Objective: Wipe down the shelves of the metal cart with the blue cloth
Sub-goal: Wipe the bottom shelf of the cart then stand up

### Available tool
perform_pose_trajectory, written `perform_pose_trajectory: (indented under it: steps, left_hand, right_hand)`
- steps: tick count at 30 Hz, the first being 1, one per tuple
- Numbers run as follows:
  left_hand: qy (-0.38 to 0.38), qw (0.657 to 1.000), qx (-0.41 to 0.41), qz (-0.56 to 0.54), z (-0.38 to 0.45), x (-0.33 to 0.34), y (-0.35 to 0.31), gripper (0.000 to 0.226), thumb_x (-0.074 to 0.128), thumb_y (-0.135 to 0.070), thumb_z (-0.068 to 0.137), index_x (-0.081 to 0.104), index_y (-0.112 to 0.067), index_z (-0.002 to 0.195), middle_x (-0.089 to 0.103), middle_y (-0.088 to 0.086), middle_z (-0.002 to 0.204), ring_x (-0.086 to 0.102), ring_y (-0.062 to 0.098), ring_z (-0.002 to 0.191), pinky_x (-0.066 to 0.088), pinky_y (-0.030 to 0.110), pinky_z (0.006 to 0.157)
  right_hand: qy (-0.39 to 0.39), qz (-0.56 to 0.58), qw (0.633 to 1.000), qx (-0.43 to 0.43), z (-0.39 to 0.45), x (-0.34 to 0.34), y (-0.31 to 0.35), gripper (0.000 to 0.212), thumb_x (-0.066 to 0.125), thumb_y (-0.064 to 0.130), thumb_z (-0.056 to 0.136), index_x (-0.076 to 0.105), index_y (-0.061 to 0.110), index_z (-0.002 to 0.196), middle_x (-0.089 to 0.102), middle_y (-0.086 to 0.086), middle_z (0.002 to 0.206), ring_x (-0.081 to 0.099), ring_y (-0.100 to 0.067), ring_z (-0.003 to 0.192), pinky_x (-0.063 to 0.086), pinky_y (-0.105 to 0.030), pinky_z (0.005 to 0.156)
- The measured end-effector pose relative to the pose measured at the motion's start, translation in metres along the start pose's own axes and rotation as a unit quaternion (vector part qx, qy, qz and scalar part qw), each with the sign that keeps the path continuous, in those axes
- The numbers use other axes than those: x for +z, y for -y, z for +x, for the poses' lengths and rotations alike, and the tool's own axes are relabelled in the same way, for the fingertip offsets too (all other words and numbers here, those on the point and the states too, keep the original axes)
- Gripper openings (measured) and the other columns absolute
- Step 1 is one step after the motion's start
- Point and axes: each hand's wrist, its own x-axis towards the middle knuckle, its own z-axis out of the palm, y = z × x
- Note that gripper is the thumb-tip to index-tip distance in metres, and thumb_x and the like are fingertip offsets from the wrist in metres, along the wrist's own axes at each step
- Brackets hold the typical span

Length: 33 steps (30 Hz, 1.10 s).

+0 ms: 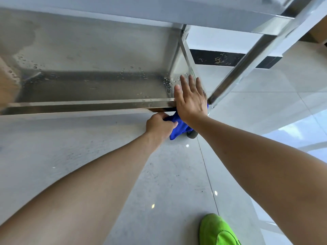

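The metal cart's lower shelf (pixel 88 71) spans the upper left, wet with water drops near its right corner. The blue cloth (pixel 178 126) hangs bunched just below the shelf's front rim at that corner. My left hand (pixel 160 125) grips the cloth from the left, fingers curled into it under the rim. With straight fingers, my right hand (pixel 190 99) lies flat over the shelf's front right corner, above the cloth. Part of the cloth is hidden behind my right wrist.
The upper shelf's edge (pixel 159 13) crosses the top. A slanted cart leg (pixel 247 64) runs from the corner up to the right. A caster wheel (pixel 192 134) shows under the corner. My green shoe (pixel 217 230) stands on the glossy tiled floor (pixel 177 174).
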Motion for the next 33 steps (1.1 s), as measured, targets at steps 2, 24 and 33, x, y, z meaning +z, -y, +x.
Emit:
perform_pose_trajectory:
  steps: [2, 24, 33]
  left_hand:
    - [-0.003, 1.0, 0.008, -0.015, -0.011, -0.004, -0.011, 0.019, 0.07, -0.028, 0.073, 0.067, -0.019, 0.09, 0.07, 0.006, 0.096, 0.064, 0.025, 0.088, 0.049, 0.029, 0.067]
    - [-0.14, 0.986, 0.096, 0.006, 0.008, -0.044, -0.094, 0.007, 0.062, -0.02, 0.089, 0.06, -0.021, 0.096, 0.066, 0.002, 0.097, 0.063, 0.026, 0.091, 0.057, 0.039, 0.079]
    - [-0.241, 0.925, 0.158, 0.248, 0.015, -0.084, -0.073, 0.022, 0.062, -0.024, 0.088, 0.065, -0.023, 0.109, 0.072, -0.005, 0.1, 0.062, 0.02, 0.097, 0.045, 0.028, 0.078]
  right_hand:
    - [-0.008, 0.042, 0.999, -0.007, -0.004, -0.005, -0.004, 0.06, 0.021, 0.053, 0.105, 0.029, 0.025, 0.157, 0.022, -0.003, 0.167, 0.003, -0.02, 0.155, 0.003, -0.036, 0.124]
    - [-0.171, 0.037, 0.977, -0.125, -0.051, -0.015, 0.028, 0.033, 0.049, 0.025, 0.1, 0.067, 0.007, 0.122, 0.062, -0.016, 0.122, 0.054, -0.04, 0.106, 0.043, -0.049, 0.093]
    - [0.044, -0.07, 0.996, 0.042, -0.03, 0.03, 0.066, 0.087, 0.007, 0.074, 0.09, 0.016, 0.022, 0.16, 0.006, -0.018, 0.167, -0.004, -0.038, 0.153, -0.011, -0.062, 0.117]
